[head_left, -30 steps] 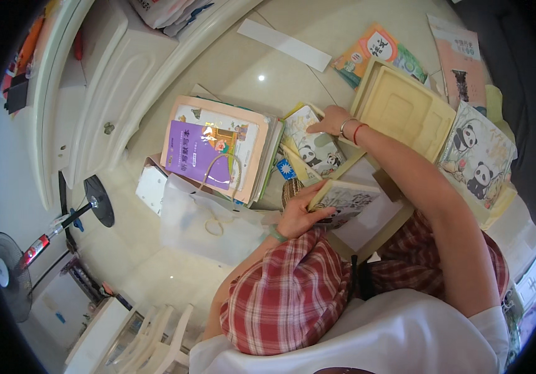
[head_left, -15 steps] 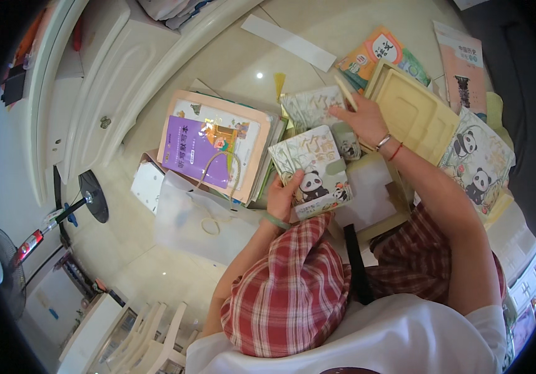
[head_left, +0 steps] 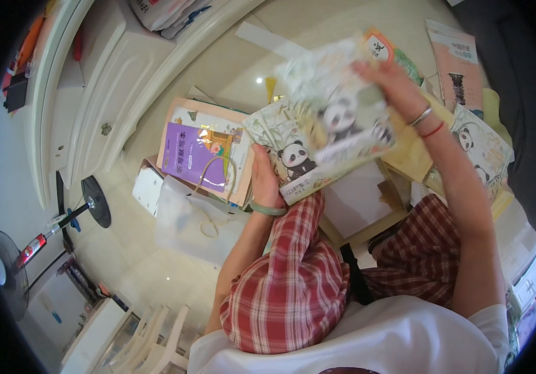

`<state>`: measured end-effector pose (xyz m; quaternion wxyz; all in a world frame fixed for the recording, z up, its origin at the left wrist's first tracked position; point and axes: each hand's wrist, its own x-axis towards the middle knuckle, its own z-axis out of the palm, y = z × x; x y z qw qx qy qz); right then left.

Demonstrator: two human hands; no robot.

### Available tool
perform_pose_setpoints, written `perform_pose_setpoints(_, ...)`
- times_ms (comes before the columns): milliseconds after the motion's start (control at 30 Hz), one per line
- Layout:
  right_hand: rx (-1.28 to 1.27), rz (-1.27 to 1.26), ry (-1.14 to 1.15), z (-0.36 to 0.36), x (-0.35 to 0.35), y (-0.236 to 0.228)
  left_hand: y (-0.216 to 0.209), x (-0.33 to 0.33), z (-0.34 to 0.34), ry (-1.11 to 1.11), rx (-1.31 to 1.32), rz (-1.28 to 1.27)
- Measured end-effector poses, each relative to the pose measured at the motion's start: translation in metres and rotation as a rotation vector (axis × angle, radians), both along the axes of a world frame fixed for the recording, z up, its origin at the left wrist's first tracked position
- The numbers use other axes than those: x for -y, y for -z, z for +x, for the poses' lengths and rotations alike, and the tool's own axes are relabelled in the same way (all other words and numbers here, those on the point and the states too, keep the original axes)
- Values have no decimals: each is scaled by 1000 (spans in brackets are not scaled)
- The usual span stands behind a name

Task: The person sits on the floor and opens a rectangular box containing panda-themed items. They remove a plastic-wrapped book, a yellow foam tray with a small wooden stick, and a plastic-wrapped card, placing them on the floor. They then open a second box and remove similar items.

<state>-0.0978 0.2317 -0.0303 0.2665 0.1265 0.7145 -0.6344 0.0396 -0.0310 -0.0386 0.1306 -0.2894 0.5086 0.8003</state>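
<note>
My left hand (head_left: 267, 177) grips the left edge of a panda notebook (head_left: 296, 157) with a white cover and painted bamboo. Over it, higher and smeared by motion, is a second panda notebook (head_left: 339, 115). My right hand (head_left: 394, 87) holds that one by its upper right edge, so it hides the right part of the lower notebook. Just below both lies an open shallow box (head_left: 361, 202) with a pale inside, near my knees. A cream moulded tray (head_left: 412, 161) is partly covered by my right arm.
To the left, a purple workbook (head_left: 196, 157) tops a stack of books beside a translucent bag (head_left: 196, 215) with a cord handle. A panda-printed box lid (head_left: 487, 146) and a pink book (head_left: 457, 68) lie at right. A fan (head_left: 9, 265) stands far left.
My right hand has lifted its notebook up toward me and rightward, swinging it over the other one. The left notebook has shifted left and tilted, and more of the open box shows.
</note>
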Motion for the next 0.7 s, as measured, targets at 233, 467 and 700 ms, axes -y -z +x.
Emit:
perform_pose_setpoints(233, -193, 125, -13, 59, 54, 2, -13, -23, -1, 76, -79, 130)
perform_pose_setpoints(467, -252, 109, 107, 64, 51, 14, -22, -23, -9, 20, -57, 145)
perform_pose_setpoints(700, 307, -377, -121, 72, 16, 6, -11, -36, 10, 29, -48, 208)
